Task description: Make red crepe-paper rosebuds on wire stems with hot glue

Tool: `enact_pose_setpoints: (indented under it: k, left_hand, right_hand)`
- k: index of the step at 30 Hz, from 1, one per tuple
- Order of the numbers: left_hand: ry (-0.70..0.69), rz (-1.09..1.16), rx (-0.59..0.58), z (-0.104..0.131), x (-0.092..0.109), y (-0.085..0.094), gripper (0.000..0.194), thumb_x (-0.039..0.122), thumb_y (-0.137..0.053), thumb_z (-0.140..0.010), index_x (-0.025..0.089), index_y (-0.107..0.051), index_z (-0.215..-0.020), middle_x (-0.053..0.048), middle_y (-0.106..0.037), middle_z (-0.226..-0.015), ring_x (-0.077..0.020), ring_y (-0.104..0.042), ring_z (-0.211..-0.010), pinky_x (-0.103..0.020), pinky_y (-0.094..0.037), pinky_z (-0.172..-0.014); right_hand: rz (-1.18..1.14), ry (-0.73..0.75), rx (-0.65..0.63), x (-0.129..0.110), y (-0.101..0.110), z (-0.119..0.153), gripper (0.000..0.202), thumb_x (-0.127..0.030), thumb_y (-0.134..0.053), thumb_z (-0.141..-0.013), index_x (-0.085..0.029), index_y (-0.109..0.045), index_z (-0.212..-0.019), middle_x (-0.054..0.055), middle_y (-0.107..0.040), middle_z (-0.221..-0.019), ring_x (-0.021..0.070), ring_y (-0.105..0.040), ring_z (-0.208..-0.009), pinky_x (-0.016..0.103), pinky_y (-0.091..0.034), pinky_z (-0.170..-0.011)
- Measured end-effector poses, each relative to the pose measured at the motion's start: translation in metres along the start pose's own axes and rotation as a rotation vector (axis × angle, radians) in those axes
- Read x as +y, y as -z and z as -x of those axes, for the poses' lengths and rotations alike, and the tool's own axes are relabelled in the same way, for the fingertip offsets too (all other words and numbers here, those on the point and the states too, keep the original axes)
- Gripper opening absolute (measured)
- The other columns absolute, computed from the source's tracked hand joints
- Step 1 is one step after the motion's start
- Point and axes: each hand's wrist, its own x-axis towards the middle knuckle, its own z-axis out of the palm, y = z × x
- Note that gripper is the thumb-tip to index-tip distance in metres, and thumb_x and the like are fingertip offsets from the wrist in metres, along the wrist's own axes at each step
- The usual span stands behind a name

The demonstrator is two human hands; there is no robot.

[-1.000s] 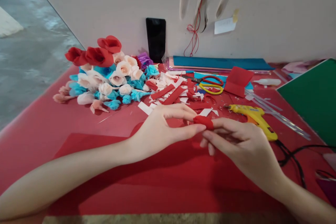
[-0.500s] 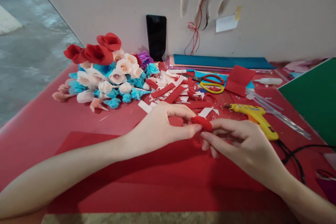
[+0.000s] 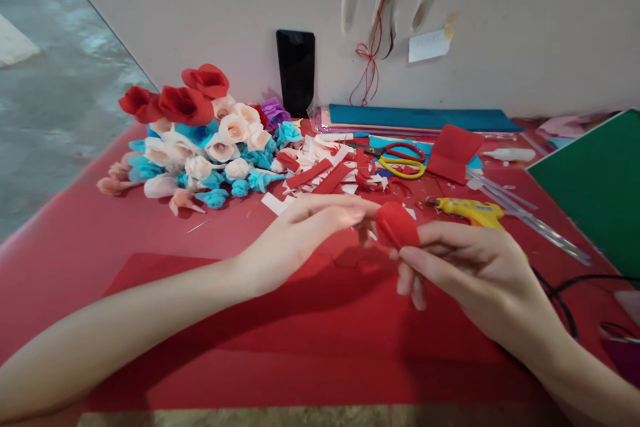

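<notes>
A small, rounded red crepe paper petal [image 3: 397, 223] is pinched between the thumb and index finger of my right hand [image 3: 467, 267]. Its broad curved side faces up and left. My left hand [image 3: 315, 230] lies just left of it, fingers stretched toward the petal's left edge and the thumb off the paper. Whether the left fingertips touch the petal from behind I cannot tell. Beneath both hands is a large flat red paper sheet [image 3: 240, 333].
Paper flowers [image 3: 200, 147] are heaped at the left, beside paper scraps [image 3: 325, 173]. Scissors [image 3: 400, 160], a folded red paper piece [image 3: 454, 153] and a yellow glue gun [image 3: 473, 210] lie toward the right. A phone [image 3: 296, 73] leans on the back wall.
The petal has turned from a narrow, edge-on shape to show its rounded face. My left thumb has come off it, and my right hand has shifted slightly right with it.
</notes>
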Motion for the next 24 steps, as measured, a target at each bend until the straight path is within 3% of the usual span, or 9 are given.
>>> enact_pose_setpoints:
  k: [3, 9, 18, 24]
  left_hand:
    - [0.019, 0.044, -0.012, -0.001, -0.002, -0.002, 0.018, 0.017, -0.053, -0.08, 0.022, -0.069, -0.085, 0.003, -0.067, -0.079, -0.0091, -0.059, -0.077, -0.017, -0.046, -0.073]
    - [0.021, -0.111, -0.003, -0.001, 0.007, -0.009, 0.008, 0.014, -0.061, -0.075, 0.012, -0.068, -0.076, 0.0, -0.068, -0.076, -0.0081, -0.059, -0.071, -0.014, -0.046, -0.065]
    - [-0.076, -0.41, -0.035, 0.002, 0.012, -0.004, 0.011, 0.019, -0.06, -0.075, 0.011, -0.065, -0.082, -0.003, -0.065, -0.082, -0.0149, -0.059, -0.084, -0.022, -0.046, -0.078]
    - [-0.077, -0.493, -0.078, 0.005, 0.015, -0.002, 0.009, 0.021, -0.061, -0.075, 0.018, -0.066, -0.082, 0.002, -0.068, -0.086, -0.0099, -0.059, -0.082, -0.015, -0.045, -0.072]
  right_hand:
    - [-0.045, -0.008, -0.011, 0.0, 0.001, 0.002, 0.012, -0.023, -0.055, -0.081, -0.016, -0.06, -0.073, -0.001, -0.062, -0.059, 0.0047, -0.055, -0.045, 0.012, -0.044, -0.045]
    - [0.014, 0.044, 0.015, 0.0, 0.001, 0.002, 0.012, -0.02, -0.055, -0.081, -0.015, -0.06, -0.071, -0.001, -0.062, -0.058, 0.0041, -0.055, -0.045, 0.01, -0.044, -0.045]
    - [0.174, 0.161, 0.095, -0.001, -0.002, 0.001, 0.007, -0.015, -0.057, -0.077, -0.015, -0.06, -0.071, -0.003, -0.062, -0.056, 0.0031, -0.055, -0.046, 0.007, -0.045, -0.046]
    - [0.256, 0.135, 0.085, 0.002, -0.002, 0.0, 0.006, -0.016, -0.058, -0.076, -0.016, -0.061, -0.082, -0.003, -0.065, -0.06, 0.0032, -0.056, -0.045, 0.008, -0.045, -0.045]
